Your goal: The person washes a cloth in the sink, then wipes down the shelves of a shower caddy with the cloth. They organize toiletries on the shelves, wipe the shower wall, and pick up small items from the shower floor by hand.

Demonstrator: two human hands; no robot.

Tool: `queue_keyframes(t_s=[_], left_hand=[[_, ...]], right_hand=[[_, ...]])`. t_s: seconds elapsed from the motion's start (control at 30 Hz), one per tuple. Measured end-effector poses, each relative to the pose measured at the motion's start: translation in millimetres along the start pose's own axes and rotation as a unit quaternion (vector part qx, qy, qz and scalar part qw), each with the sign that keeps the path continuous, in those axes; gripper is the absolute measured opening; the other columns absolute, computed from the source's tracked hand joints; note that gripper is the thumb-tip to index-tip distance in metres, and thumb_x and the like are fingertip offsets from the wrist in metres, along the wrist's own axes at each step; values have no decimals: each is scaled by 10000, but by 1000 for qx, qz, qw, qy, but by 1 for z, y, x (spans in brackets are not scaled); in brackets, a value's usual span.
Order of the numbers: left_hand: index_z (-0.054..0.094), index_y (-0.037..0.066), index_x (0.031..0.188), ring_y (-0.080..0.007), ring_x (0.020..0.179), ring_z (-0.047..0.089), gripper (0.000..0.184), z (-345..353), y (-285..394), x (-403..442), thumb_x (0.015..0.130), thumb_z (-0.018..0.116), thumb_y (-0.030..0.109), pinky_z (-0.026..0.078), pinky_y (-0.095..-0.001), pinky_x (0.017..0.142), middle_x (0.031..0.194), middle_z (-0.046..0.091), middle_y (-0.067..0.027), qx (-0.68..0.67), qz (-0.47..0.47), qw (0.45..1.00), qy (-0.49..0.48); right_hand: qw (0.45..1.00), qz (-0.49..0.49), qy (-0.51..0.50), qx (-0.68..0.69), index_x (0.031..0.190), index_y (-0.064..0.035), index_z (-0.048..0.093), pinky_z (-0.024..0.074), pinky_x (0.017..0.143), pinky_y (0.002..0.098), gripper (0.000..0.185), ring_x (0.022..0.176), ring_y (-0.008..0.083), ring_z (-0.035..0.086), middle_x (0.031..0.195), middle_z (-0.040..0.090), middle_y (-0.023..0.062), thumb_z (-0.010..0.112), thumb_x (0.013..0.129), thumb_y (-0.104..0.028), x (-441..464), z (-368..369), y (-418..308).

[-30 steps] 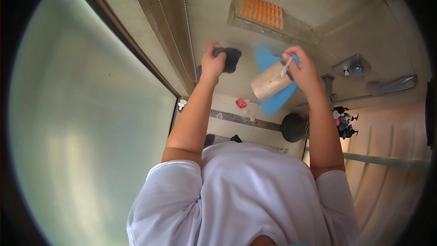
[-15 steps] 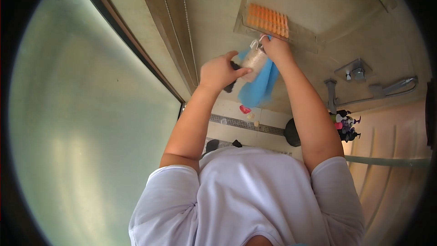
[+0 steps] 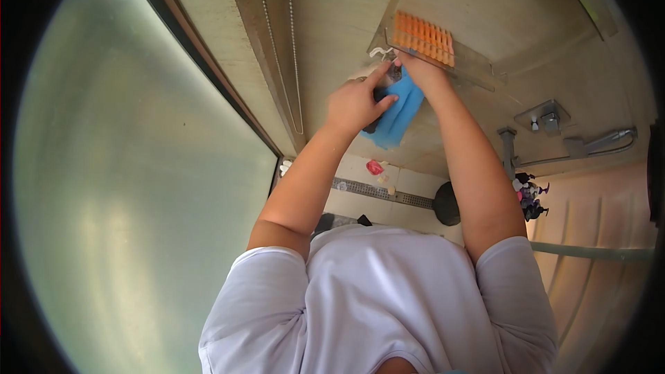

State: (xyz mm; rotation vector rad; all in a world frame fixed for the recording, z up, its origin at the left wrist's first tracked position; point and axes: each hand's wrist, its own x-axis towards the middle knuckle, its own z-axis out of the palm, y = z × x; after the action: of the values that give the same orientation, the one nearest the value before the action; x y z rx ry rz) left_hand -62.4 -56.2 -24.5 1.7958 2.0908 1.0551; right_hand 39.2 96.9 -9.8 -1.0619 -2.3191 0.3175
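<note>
Blue cloth [image 3: 402,112]: while it hung from the right hand [image 3: 418,72], its long axis slanted near-left, just beside the left hand [image 3: 352,105].
Right grip: closed on its far end.
Left grip: thumb spread; I couldn't tell whether it held the dark item [image 3: 373,125].

Well apart a second ago, the left hand [image 3: 355,105] and right hand [image 3: 422,75] now nearly meet.
</note>
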Motion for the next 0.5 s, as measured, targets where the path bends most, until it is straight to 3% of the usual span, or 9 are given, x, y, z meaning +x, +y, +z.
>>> queue_keyframes(t_s=[0.1,0.17,0.27,0.33,0.43,0.5], left_hand=[[354,280,1312,-284,750,610,662,5,-2,13,732,621,454,478,-375,667,787,629,-97,-8,-14,1000,-7],[342,275,1317,-290,764,609,669,4,1,18,735,618,453,477,-376,667,792,630,-106,-11,-44,998,-51],[335,271,1320,-297,767,608,666,-1,2,19,739,616,436,476,-380,665,788,629,-116,-29,-69,994,-81],[343,265,1318,-301,761,605,654,0,1,18,743,616,416,475,-381,666,781,628,-116,-43,-69,994,-78],[388,237,1296,-297,748,602,615,-2,-1,15,745,621,378,473,-372,680,780,628,-114,-66,-56,994,-73],[444,199,1264,-279,743,606,576,-5,3,13,741,630,351,471,-352,698,789,630,-117,-95,-47,990,-96]], right_hand=[[974,-94,124,-162,1106,-47,517,423,793,291,342,869,162,571,967,590,57,597,796,-167,-7,-4,-5],[973,-110,148,-136,1084,-36,529,442,757,275,308,849,154,576,960,589,61,592,804,-147,-16,-9,-8],[994,-16,47,100,1068,-41,550,438,774,292,300,893,198,561,984,584,88,596,806,-180,-29,-14,-1],[984,49,-17,169,1092,-59,555,427,838,350,338,974,288,545,1071,577,132,594,810,-241,-46,-33,-4],[949,109,-38,293,1033,-39,576,462,724,288,237,814,178,578,907,620,58,572,838,-174,-69,-46,2],[912,150,-88,371,1027,-37,576,453,714,257,208,822,132,555,900,604,35,559,850,-144,-77,-61,1]])
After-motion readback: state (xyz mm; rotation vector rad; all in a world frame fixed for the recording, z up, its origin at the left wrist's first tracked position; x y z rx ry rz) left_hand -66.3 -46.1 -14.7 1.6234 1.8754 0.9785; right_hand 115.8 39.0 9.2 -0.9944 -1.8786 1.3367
